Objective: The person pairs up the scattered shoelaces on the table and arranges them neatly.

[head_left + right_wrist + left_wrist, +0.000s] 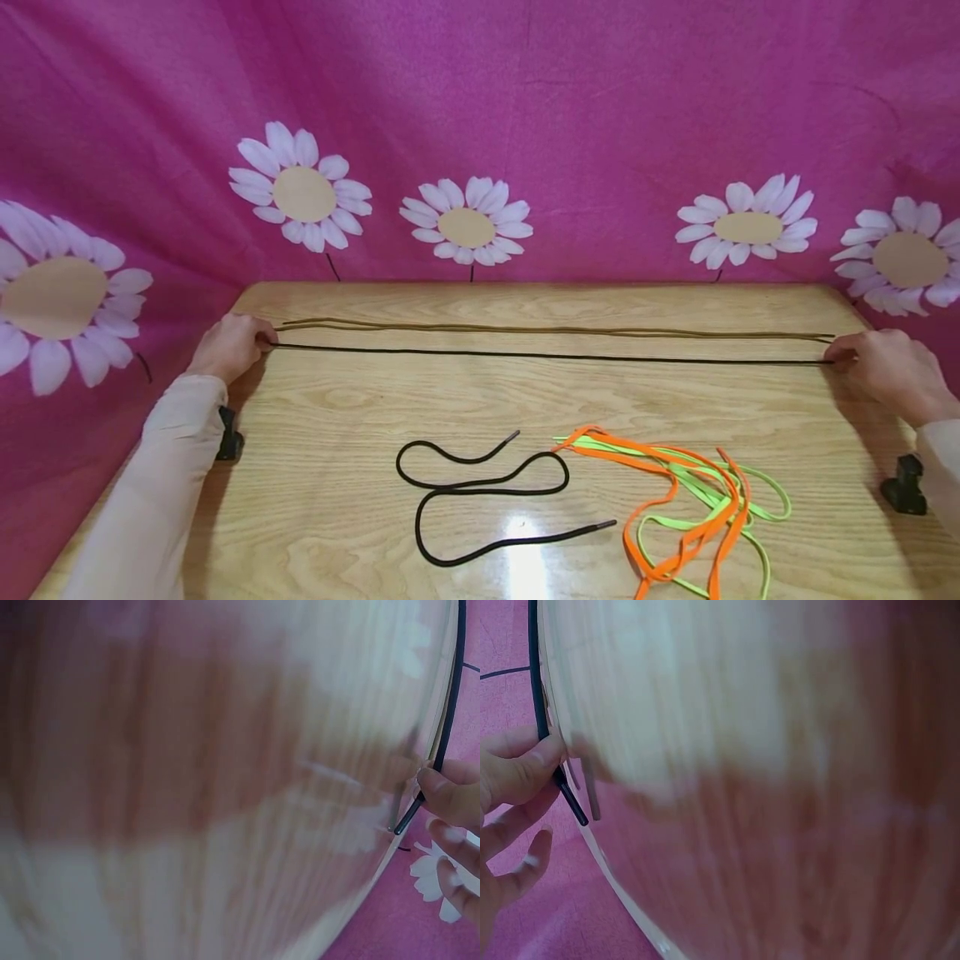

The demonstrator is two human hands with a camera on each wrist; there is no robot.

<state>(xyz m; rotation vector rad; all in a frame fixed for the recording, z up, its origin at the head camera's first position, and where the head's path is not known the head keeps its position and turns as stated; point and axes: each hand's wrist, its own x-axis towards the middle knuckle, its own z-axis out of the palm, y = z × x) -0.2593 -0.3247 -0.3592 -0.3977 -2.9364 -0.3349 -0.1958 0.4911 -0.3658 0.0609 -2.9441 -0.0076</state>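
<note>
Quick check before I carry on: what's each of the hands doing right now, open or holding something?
Left hand: closed, pinching the straight black lace near one end.
Right hand: closed, pinching that lace near its other end.

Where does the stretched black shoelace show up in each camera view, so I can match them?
Head: the black shoelace runs straight across, just below the middle, between the left grip and the right grip.
Left wrist: down the upper left side, left tip pointing down-right.
Right wrist: down the upper right side, right tip pointing down-left.
Shared landmark: the pink cloth.
</note>
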